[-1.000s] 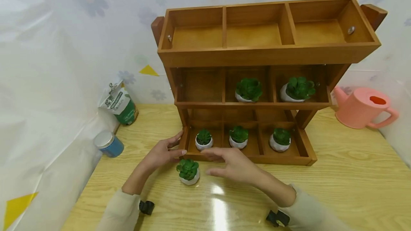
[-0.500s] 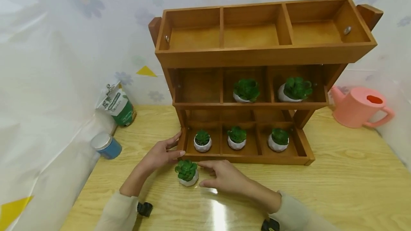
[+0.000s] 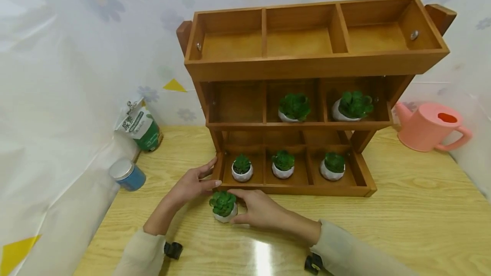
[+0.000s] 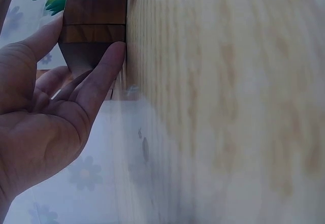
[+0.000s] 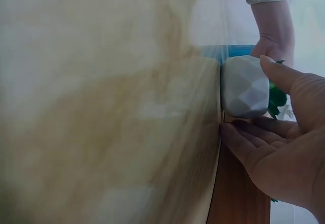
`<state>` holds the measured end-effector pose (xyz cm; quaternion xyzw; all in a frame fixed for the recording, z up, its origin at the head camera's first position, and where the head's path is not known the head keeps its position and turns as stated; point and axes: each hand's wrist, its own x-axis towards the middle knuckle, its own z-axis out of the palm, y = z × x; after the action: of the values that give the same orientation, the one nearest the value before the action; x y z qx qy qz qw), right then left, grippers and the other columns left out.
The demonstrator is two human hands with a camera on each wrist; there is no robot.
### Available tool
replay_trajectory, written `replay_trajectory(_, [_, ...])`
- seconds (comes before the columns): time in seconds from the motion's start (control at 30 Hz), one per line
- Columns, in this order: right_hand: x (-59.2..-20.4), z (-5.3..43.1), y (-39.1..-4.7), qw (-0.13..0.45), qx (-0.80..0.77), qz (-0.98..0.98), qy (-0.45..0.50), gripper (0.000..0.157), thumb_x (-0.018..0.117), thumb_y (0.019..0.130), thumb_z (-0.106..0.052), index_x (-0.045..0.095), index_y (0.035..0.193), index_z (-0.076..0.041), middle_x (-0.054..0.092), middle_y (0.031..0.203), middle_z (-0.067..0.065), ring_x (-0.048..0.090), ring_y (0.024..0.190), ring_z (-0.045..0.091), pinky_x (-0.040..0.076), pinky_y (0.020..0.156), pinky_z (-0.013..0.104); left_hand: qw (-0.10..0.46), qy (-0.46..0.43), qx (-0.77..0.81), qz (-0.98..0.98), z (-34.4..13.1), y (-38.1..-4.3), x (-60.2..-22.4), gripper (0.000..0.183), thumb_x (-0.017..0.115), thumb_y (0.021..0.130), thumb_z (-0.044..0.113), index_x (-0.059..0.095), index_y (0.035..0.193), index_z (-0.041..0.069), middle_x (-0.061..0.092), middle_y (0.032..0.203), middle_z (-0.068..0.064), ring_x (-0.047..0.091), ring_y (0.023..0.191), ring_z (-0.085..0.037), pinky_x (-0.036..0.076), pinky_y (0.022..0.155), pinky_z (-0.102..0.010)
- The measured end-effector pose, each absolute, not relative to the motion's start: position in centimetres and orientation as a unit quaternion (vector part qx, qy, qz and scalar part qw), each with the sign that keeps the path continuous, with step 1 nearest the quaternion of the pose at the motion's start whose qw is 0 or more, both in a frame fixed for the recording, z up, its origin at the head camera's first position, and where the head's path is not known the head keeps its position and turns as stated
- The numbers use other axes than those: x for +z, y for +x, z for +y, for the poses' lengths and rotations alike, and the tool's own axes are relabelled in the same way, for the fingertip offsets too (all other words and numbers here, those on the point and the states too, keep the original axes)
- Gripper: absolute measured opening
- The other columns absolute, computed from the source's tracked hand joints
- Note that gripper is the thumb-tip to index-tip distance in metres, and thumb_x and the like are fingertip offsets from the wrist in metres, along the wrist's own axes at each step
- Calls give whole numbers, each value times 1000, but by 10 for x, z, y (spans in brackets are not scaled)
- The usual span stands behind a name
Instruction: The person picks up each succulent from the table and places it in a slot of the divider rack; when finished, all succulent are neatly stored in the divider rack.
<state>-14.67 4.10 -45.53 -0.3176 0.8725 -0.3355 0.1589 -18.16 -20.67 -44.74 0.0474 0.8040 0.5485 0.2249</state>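
Note:
My right hand (image 3: 261, 210) has its thumb and fingers on either side of a small potted succulent (image 3: 223, 203), with green leaves and a white faceted pot (image 5: 246, 87), standing on the table just before the shelf. In the right wrist view the thumb lies at the pot's rim and the fingertips along its opposite side. My left hand (image 3: 192, 184) touches the lower left corner of a brown wooden three-tier shelf (image 3: 307, 191), thumb at the front, fingers along the end panel (image 4: 94, 33). Part of the succulent shows above it in the left wrist view.
Three potted succulents (image 3: 283, 171) sit in the bottom tier's compartments, and two more (image 3: 294, 107) in the middle tier. A blue jar (image 3: 132, 178) and a green-white pouch (image 3: 143, 129) stand at left. At right stands a pink watering can (image 3: 429, 127).
My right hand has come down and left from the front of the bottom tier to the succulent on the table and taken hold of its pot. The left hand stays at the shelf's corner.

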Motion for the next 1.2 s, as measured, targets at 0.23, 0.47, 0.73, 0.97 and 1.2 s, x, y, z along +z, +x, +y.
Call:
replay_trajectory(0.23, [-455, 33, -152, 163, -332, 872, -321, 77, 85, 82, -41, 53, 148, -18, 65, 137, -7, 61, 123, 9, 53, 105, 34, 226, 45, 556, 799, -206, -180, -447, 78, 71, 96, 32, 28, 161, 33, 28, 165, -22, 58, 131, -38, 61, 90, -43])
replay_trajectory(0.47, [-451, 35, -156, 131, -326, 870, -347, 61, 86, 81, -39, 63, 135, -21, 70, 122, -12, 63, 110, 2, 54, 98, 27, 222, 45, 551, 804, -205, -180, -447, 79, 72, 96, 30, 28, 161, 34, 31, 164, -20, 59, 130, -37, 62, 89, -42])
replay_trajectory(0.73, [-445, 43, -157, 153, -362, 852, -345, 55, 84, 84, -34, 65, 134, -24, 72, 121, -11, 68, 103, 0, 57, 89, 22, 218, 51, 549, 805, -205, -180, -447, 79, 73, 96, 30, 28, 160, 35, 31, 164, -20, 60, 129, -37, 62, 90, -42])
replay_trajectory(0.97, [-420, 59, -160, 144, -363, 856, -339, 60, 82, 86, -36, 62, 140, -22, 73, 123, -9, 70, 102, 2, 58, 87, 21, 222, 57, 551, 802, -205, -180, -449, 78, 70, 97, 29, 26, 161, 33, 27, 165, -22, 59, 130, -35, 62, 91, -42])
replay_trajectory(1.2, [-382, 78, -167, 100, -367, 859, -343, 58, 80, 88, -31, 61, 141, -17, 73, 124, -3, 72, 103, 9, 61, 88, 30, 225, 50, 554, 800, -206, -181, -449, 78, 70, 98, 26, 26, 161, 33, 28, 165, -21, 56, 134, -36, 61, 92, -42])
